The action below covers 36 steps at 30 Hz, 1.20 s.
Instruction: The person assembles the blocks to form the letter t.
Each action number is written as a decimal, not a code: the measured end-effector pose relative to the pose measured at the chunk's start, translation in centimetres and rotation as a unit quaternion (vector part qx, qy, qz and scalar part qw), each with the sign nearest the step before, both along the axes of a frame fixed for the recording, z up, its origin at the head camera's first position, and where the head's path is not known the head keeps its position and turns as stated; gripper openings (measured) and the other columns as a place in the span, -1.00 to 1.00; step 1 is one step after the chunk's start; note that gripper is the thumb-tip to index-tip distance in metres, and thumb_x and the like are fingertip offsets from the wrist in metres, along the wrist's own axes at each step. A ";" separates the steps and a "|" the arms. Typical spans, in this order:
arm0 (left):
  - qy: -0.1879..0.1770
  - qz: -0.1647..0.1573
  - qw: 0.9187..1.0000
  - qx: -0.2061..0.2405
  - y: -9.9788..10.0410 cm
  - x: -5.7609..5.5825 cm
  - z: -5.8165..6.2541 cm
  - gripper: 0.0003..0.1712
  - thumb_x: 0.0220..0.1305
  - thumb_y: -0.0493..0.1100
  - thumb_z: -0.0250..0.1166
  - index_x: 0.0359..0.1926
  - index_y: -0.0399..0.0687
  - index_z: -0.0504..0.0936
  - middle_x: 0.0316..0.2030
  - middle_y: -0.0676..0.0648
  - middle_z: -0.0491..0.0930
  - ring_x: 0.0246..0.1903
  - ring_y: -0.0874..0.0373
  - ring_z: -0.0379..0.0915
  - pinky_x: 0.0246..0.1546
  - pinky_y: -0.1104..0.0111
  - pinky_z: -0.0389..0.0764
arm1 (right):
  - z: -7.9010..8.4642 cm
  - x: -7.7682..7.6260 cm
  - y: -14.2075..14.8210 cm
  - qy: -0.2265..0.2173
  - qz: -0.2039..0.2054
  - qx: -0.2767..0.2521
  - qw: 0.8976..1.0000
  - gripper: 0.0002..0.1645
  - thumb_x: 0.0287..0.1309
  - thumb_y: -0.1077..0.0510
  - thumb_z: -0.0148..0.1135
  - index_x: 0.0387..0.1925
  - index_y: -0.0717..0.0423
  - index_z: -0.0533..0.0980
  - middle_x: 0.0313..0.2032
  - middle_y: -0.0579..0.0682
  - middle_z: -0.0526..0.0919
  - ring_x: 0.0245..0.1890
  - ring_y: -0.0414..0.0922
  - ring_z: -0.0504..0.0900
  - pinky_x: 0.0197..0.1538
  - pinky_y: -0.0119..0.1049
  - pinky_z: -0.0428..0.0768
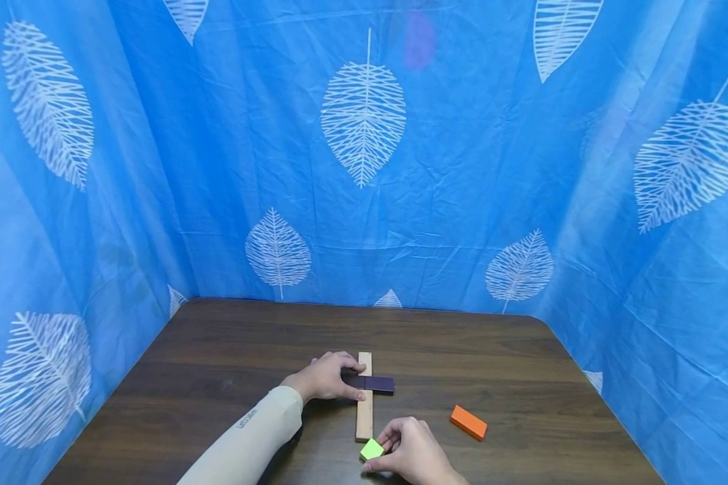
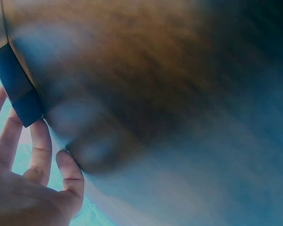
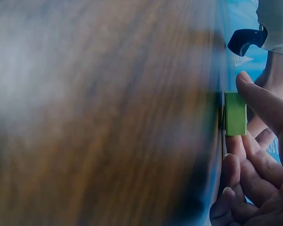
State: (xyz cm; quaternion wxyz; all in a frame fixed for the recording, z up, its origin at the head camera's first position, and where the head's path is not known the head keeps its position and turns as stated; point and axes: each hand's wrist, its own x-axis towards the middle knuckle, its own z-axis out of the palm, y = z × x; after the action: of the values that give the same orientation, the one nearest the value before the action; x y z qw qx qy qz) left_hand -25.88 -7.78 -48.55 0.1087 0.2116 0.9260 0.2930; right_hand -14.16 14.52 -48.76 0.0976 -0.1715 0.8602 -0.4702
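R grip [image 1: 415,450] pinching green block [image 1: 372,449], angled, right by wood strip [image 1: 365,419] near end on desk [image 1: 522,377]; L grip [image 1: 326,377] straddles dark crosspiece [image 1: 380,384], can't tell from here if holding. Risk imo: crooked push knocks strip outta line, esp. w/o L bracing.

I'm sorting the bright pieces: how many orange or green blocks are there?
2: a lime-green block pinched by the right hand, and an orange rectangular block on the brown table to that hand's right. Others may be hidden.
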 end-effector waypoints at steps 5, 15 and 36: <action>0.003 0.001 1.000 0.000 0.0 0.0 0.0 -0.29 0.01 0.27 0.55 0.18 0.14 0.69 0.14 0.00 0.54 0.20 -0.09 0.36 0.23 -0.33 0.13 | -0.4 0.0 -0.3 0.015 0.001 0.000 1.000 -0.65 -0.25 0.08 0.72 -0.50 0.06 0.64 -0.57 -0.24 0.62 -0.56 -0.33 0.57 -0.45 -0.40 0.55; 0.004 0.001 1.000 0.000 0.1 -0.1 -0.1 -0.29 0.01 0.27 0.55 0.18 0.14 0.69 0.14 0.01 0.54 0.19 -0.07 0.37 0.21 -0.30 0.16 | -0.3 0.0 -1.0 0.010 -0.006 0.009 1.000 -0.63 -0.26 0.08 0.73 -0.53 0.07 0.62 -0.59 -0.24 0.60 -0.56 -0.32 0.56 -0.47 -0.40 0.54; 0.007 -0.002 1.000 0.002 0.0 0.7 0.4 -0.30 0.07 0.26 0.52 0.21 0.14 0.67 0.21 -0.04 0.51 0.25 -0.12 0.32 0.24 -0.31 0.12 | -0.3 0.1 -1.0 0.031 0.007 0.042 0.999 -0.59 -0.29 0.01 0.74 -0.55 0.02 0.59 -0.60 -0.27 0.56 -0.58 -0.36 0.50 -0.48 -0.41 0.50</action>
State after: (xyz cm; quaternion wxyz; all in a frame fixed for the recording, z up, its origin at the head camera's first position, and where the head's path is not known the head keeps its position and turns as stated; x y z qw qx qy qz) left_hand -25.13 -7.75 -48.12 0.1025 0.2155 0.9257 0.2935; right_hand -14.10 13.56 -49.04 0.0819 -0.1878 0.8807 -0.4270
